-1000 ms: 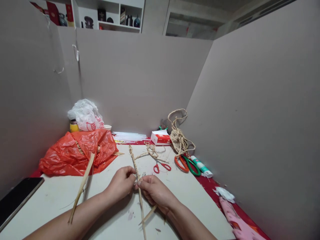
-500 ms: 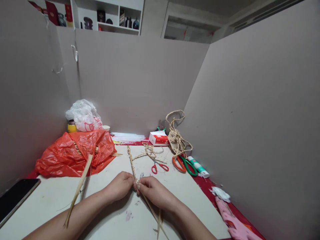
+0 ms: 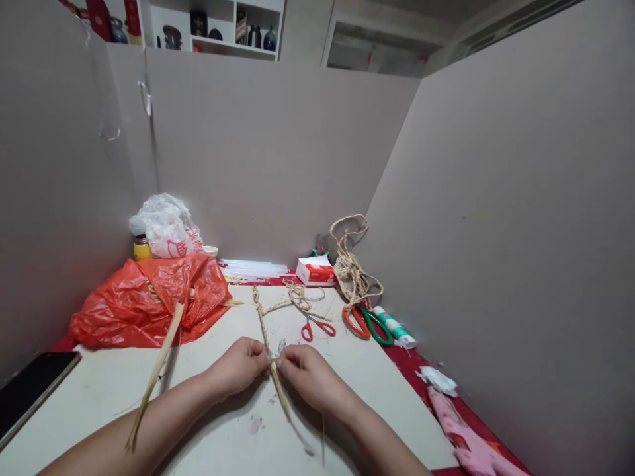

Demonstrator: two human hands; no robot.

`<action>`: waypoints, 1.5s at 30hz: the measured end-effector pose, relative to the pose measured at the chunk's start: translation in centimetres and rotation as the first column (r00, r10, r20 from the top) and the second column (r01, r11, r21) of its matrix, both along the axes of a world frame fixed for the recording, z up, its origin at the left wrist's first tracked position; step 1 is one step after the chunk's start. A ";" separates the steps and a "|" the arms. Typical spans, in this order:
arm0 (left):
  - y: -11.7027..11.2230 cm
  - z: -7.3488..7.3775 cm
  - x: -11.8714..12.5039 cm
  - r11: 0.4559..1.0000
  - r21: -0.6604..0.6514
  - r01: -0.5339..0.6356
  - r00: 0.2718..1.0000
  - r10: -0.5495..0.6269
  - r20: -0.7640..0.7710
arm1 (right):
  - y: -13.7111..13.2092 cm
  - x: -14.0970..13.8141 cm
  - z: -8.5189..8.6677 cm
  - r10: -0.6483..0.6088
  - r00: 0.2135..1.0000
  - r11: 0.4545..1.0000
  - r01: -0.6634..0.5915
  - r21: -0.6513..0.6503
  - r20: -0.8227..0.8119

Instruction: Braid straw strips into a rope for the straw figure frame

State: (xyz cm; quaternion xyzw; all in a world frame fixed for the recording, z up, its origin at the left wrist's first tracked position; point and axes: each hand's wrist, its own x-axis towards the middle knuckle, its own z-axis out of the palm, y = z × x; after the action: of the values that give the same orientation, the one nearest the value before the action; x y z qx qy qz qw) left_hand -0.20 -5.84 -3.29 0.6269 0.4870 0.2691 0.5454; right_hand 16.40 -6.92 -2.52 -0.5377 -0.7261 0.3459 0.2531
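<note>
A thin braided straw cord [image 3: 262, 322] runs up the white board, its lower end between my hands. My left hand [image 3: 244, 361] is closed, thumb and fingers pinching the cord at its working end. Just to the right, my right hand [image 3: 306, 371] is also closed, its fingertips pinched at the same spot on the straw. Loose flat straw strands [image 3: 280, 393] hang down between the hands toward me. Beyond the hands, a coil of finished braid [image 3: 296, 294] lies by small red-handled scissors [image 3: 317, 327].
An orange plastic bag [image 3: 133, 307] with straw poking out lies left, near a black phone [image 3: 37, 390]. At right are a braided rope heap [image 3: 352, 274], orange-and-green-handled shears [image 3: 380, 328], a green-white roll [image 3: 394, 327] and a pink glue gun [image 3: 459, 433]. Grey partitions [image 3: 278, 145] enclose the table.
The loose strands swung from lower right, beneath my right hand, to hang between both hands. My right hand shifted slightly up and right. The view tilted down slightly.
</note>
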 end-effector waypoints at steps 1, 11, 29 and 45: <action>0.0 0.0 0.1 1.000 0.003 -0.003 1.000 0.003 0.002 | 0.0 -0.1 0.1 -0.008 0.998 0.998 0.003 -0.067 -0.063; -0.3 0.6 0.3 0.985 -0.174 -0.007 0.989 0.032 0.142 | -2.1 -2.6 -0.2 -0.053 0.997 0.967 0.036 -0.253 -0.064; -0.4 1.5 -0.2 0.977 -0.184 0.107 0.956 -0.050 0.290 | -0.3 -1.1 0.6 -0.046 0.937 0.921 -0.095 -0.378 -0.347; -0.9 2.6 -0.5 0.920 0.312 0.237 0.871 -0.060 -0.487 | 0.0 -1.5 0.1 -0.164 0.941 0.909 0.027 -0.416 -0.296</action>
State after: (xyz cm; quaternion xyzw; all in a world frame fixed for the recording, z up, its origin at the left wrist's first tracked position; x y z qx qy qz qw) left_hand -0.73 -6.74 -0.71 0.7988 0.4954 0.1513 0.3061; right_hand 14.90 -6.87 -2.40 -0.5495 -0.5593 0.5595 0.2686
